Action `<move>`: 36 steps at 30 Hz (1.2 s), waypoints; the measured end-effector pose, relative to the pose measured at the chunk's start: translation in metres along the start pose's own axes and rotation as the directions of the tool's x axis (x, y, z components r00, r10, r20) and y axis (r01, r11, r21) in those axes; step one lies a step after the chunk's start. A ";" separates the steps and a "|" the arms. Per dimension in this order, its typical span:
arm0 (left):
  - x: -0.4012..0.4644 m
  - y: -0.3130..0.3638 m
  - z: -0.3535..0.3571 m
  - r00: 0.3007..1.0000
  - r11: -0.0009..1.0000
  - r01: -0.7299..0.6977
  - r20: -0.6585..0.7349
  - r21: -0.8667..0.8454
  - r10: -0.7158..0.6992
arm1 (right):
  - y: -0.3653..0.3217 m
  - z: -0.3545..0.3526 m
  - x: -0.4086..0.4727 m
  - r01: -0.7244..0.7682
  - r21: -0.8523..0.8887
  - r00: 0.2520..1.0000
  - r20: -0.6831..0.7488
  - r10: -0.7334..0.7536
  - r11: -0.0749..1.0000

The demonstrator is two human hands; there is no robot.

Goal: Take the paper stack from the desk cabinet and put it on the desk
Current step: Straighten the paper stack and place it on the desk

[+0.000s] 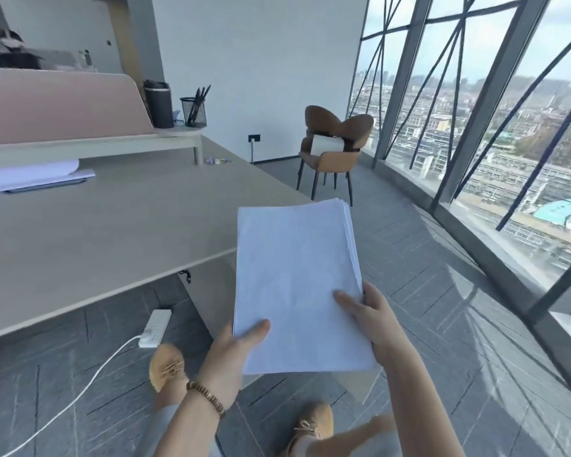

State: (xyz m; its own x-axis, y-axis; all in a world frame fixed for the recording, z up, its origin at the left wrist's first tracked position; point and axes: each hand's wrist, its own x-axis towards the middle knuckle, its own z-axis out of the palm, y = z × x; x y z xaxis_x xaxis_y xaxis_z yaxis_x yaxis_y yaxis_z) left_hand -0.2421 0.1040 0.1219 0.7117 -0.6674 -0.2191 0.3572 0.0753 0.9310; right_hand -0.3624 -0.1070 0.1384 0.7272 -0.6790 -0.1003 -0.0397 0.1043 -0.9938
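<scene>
The paper stack [295,278] is plain white, thick, its sheet edges slightly fanned; left hand [233,352] and right hand [373,321] both grip it, right of the desk [112,232].

White paper stack [297,285], beige desk [112,232], brown chair [337,140], tan shoes [167,367], grey streaked floor [442,324], black mesh pen cup [194,112] showing.

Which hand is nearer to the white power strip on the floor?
Left. The left hand grips the paper stack just right of the power strip; the right hand holds the stack's far side.
</scene>
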 end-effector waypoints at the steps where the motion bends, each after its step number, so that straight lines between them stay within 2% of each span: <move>1: 0.003 0.007 -0.006 1.000 0.998 0.025 0.013 -0.053 -0.025 | -0.005 0.007 0.005 0.022 -0.005 1.000 0.009 -0.022 1.000; 5: 0.034 0.040 -0.046 0.981 0.972 0.161 0.137 -0.169 -0.139 | -0.015 0.037 0.034 0.022 0.010 0.998 0.056 -0.022 1.000; 7: 0.060 0.055 -0.066 0.978 0.970 0.166 0.152 -0.175 -0.140 | -0.015 0.055 0.055 0.004 0.027 0.995 0.103 -0.006 1.000; 8: 0.073 0.061 -0.072 0.986 0.978 0.125 0.126 -0.164 -0.105 | -0.015 0.064 0.067 -0.004 0.031 0.992 0.127 0.000 1.000; 11: 0.112 0.077 -0.089 0.993 0.997 -0.070 -0.090 0.013 0.071 | -0.015 0.095 0.104 0.001 0.041 0.985 0.174 -0.008 0.999; 18: 0.170 0.104 -0.137 0.928 0.967 -0.218 -0.279 0.130 0.247 | -0.014 0.158 0.180 0.080 0.066 0.961 0.261 -0.095 0.995; 20: 0.182 0.111 -0.146 0.899 0.944 -0.253 -0.309 0.212 0.311 | -0.020 0.174 0.192 0.167 0.022 0.948 0.269 -0.167 0.986; 23: 0.193 0.126 -0.153 0.865 0.934 -0.275 -0.366 0.228 0.344 | -0.033 0.195 0.206 0.294 -0.073 0.926 0.269 -0.265 0.953; 30: 0.215 0.172 -0.163 0.788 0.885 -0.343 -0.416 0.315 0.453 | -0.064 0.233 0.252 0.366 -0.116 0.906 0.272 -0.325 0.923; 36: 0.240 0.178 -0.180 0.773 0.859 -0.350 -0.403 0.375 0.490 | -0.062 0.261 0.273 0.319 -0.090 0.927 0.235 -0.291 0.943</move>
State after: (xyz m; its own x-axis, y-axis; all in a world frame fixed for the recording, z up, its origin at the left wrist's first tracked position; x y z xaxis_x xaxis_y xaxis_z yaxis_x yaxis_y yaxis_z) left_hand 0.1011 0.0907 0.1822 0.9690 -0.1799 0.1695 -0.1686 0.0205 0.9855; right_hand 0.0171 -0.1094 0.1858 0.8471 -0.4891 0.2080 0.1331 -0.1836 -0.9739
